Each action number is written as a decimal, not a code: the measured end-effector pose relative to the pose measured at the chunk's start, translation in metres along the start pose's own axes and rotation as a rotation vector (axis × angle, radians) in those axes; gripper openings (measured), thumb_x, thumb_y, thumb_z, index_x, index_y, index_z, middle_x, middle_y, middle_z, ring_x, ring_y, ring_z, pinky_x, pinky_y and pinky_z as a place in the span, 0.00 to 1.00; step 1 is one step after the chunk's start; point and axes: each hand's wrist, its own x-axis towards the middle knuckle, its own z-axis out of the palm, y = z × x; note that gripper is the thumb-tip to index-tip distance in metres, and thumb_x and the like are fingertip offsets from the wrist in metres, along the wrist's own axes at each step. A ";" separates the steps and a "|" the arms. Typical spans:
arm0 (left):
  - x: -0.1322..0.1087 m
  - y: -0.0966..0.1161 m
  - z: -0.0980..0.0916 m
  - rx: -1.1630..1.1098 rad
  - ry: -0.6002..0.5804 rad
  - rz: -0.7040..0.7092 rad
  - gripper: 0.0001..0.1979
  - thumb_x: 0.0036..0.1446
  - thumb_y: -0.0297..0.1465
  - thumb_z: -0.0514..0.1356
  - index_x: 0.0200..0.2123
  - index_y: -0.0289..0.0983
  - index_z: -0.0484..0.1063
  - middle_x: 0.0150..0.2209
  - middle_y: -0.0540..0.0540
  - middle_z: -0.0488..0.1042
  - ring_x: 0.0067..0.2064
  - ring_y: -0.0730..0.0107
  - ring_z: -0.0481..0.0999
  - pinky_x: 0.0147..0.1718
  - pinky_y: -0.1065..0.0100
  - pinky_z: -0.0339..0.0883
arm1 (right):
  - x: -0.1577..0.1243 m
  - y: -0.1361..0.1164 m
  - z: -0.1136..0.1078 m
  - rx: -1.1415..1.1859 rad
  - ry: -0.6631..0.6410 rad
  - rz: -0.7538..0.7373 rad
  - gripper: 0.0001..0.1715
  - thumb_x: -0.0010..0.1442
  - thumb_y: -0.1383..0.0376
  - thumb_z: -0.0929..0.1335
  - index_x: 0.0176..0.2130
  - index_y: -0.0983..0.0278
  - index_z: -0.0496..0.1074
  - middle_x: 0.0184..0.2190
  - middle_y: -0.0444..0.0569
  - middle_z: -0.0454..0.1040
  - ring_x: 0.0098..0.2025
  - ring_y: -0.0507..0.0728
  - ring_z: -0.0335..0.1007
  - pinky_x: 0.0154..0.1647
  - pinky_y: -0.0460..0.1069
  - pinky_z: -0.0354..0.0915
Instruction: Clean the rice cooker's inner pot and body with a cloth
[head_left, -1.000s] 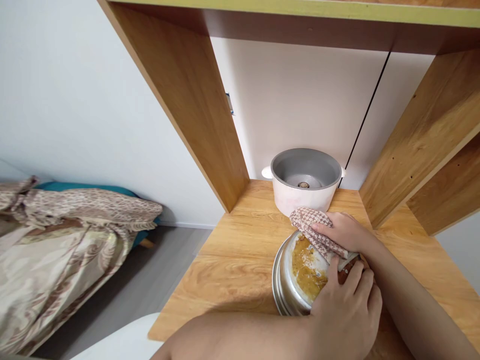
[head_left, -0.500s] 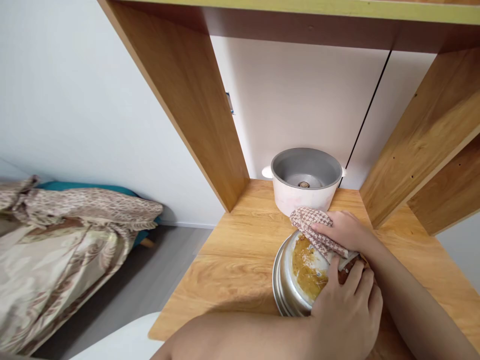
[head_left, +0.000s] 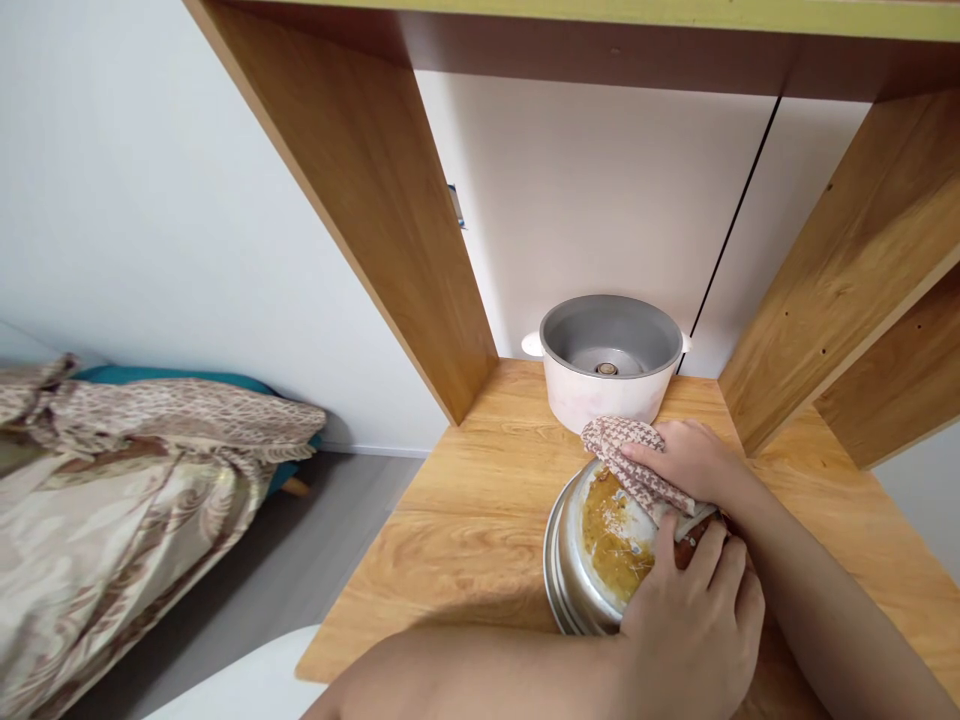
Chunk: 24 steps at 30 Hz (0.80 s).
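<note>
A metal pot (head_left: 577, 575) rests bottom-up on the wooden table, its base marked by a yellow-brown stain and pale scratches. My right hand (head_left: 694, 458) grips a folded red-and-white patterned cloth (head_left: 626, 450) and presses it to the far right side of the base. From the near side my left hand (head_left: 697, 615) reaches across with bent fingers over the pot's right edge, holding it. One left finger touches the cloth's lower edge. My left hand and forearm cover the pot's right and near parts.
Just behind the pot stands a white rice cooker body (head_left: 611, 390) with a grey interior. Wooden uprights (head_left: 375, 220) flank the table (head_left: 420, 540), and a shelf (head_left: 600, 50) crosses above. A bed with patterned covers (head_left: 150, 500) lies to the left, with part of a white seat (head_left: 247, 685) below.
The view has shifted very slightly. My hands, the cloth and the pot show almost no movement; both grips look the same.
</note>
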 end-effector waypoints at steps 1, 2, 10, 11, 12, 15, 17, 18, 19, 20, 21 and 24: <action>0.000 0.000 0.000 -0.002 0.002 -0.001 0.12 0.71 0.32 0.53 0.44 0.38 0.78 0.49 0.45 0.78 0.56 0.57 0.70 0.60 0.45 0.53 | 0.000 0.000 0.000 -0.004 0.004 0.001 0.32 0.69 0.41 0.60 0.35 0.60 0.78 0.37 0.56 0.83 0.44 0.64 0.77 0.40 0.52 0.60; 0.000 0.001 0.000 -0.002 0.006 0.001 0.12 0.71 0.32 0.53 0.44 0.38 0.78 0.49 0.44 0.78 0.56 0.57 0.70 0.60 0.45 0.53 | -0.001 0.000 0.001 0.008 0.004 -0.009 0.32 0.70 0.42 0.59 0.36 0.60 0.78 0.38 0.55 0.83 0.44 0.64 0.77 0.41 0.52 0.60; 0.000 0.001 0.000 0.011 -0.011 0.004 0.12 0.71 0.33 0.54 0.46 0.38 0.78 0.50 0.43 0.77 0.56 0.56 0.70 0.59 0.45 0.55 | -0.002 0.002 0.001 0.054 -0.018 -0.022 0.31 0.70 0.42 0.59 0.35 0.60 0.78 0.37 0.54 0.83 0.43 0.64 0.77 0.40 0.52 0.60; 0.000 0.001 0.000 0.008 -0.015 0.003 0.12 0.71 0.33 0.54 0.46 0.39 0.78 0.50 0.43 0.77 0.56 0.56 0.70 0.59 0.45 0.55 | -0.002 0.001 0.000 0.037 -0.016 -0.007 0.32 0.70 0.41 0.59 0.35 0.60 0.78 0.37 0.55 0.82 0.43 0.64 0.77 0.40 0.52 0.60; 0.000 0.001 0.000 0.004 -0.017 0.002 0.13 0.71 0.33 0.54 0.46 0.39 0.78 0.49 0.44 0.77 0.56 0.56 0.70 0.59 0.45 0.55 | -0.002 0.000 0.000 0.021 -0.016 0.003 0.34 0.70 0.41 0.58 0.35 0.61 0.78 0.37 0.56 0.83 0.44 0.65 0.77 0.41 0.53 0.60; 0.000 0.001 0.000 -0.005 -0.017 0.000 0.13 0.71 0.33 0.53 0.46 0.38 0.78 0.49 0.44 0.77 0.56 0.57 0.70 0.59 0.45 0.54 | -0.003 -0.001 0.000 -0.002 -0.028 0.006 0.37 0.71 0.40 0.56 0.37 0.61 0.79 0.39 0.58 0.83 0.45 0.66 0.78 0.41 0.53 0.61; 0.000 0.001 -0.001 -0.008 -0.013 -0.001 0.13 0.71 0.32 0.53 0.46 0.38 0.78 0.48 0.44 0.77 0.55 0.57 0.70 0.59 0.45 0.54 | -0.003 -0.001 0.001 -0.010 -0.034 -0.001 0.37 0.71 0.40 0.56 0.39 0.61 0.79 0.40 0.57 0.83 0.45 0.66 0.78 0.42 0.53 0.62; 0.000 0.001 -0.001 -0.010 -0.012 -0.002 0.13 0.71 0.32 0.53 0.46 0.38 0.78 0.48 0.44 0.77 0.55 0.57 0.70 0.60 0.45 0.53 | -0.003 -0.001 0.001 -0.019 -0.031 0.003 0.37 0.71 0.40 0.56 0.38 0.61 0.79 0.40 0.57 0.83 0.45 0.66 0.78 0.42 0.53 0.62; -0.001 0.001 -0.001 -0.011 -0.010 -0.005 0.13 0.71 0.32 0.53 0.46 0.38 0.78 0.48 0.44 0.77 0.55 0.57 0.70 0.60 0.45 0.53 | -0.004 -0.001 0.001 -0.031 -0.025 0.012 0.37 0.71 0.39 0.56 0.38 0.61 0.79 0.39 0.57 0.83 0.45 0.66 0.78 0.42 0.53 0.62; -0.001 0.001 0.000 -0.012 -0.009 -0.004 0.13 0.71 0.32 0.53 0.46 0.38 0.78 0.47 0.44 0.77 0.55 0.57 0.70 0.60 0.45 0.53 | -0.004 -0.001 0.001 -0.043 -0.017 0.022 0.37 0.71 0.39 0.56 0.37 0.61 0.79 0.38 0.58 0.82 0.45 0.66 0.77 0.42 0.53 0.62; -0.001 0.001 0.000 -0.015 -0.010 -0.002 0.13 0.71 0.32 0.53 0.46 0.38 0.78 0.47 0.44 0.77 0.55 0.57 0.70 0.60 0.44 0.53 | -0.004 -0.001 0.002 -0.051 -0.011 0.030 0.37 0.70 0.39 0.56 0.36 0.61 0.79 0.38 0.58 0.82 0.45 0.66 0.77 0.42 0.53 0.61; 0.000 0.001 -0.001 -0.017 -0.007 -0.002 0.13 0.71 0.32 0.53 0.45 0.37 0.78 0.48 0.44 0.77 0.54 0.57 0.70 0.60 0.45 0.53 | -0.005 0.001 0.003 -0.025 -0.012 0.017 0.36 0.70 0.39 0.56 0.37 0.60 0.78 0.39 0.57 0.82 0.45 0.66 0.77 0.41 0.53 0.61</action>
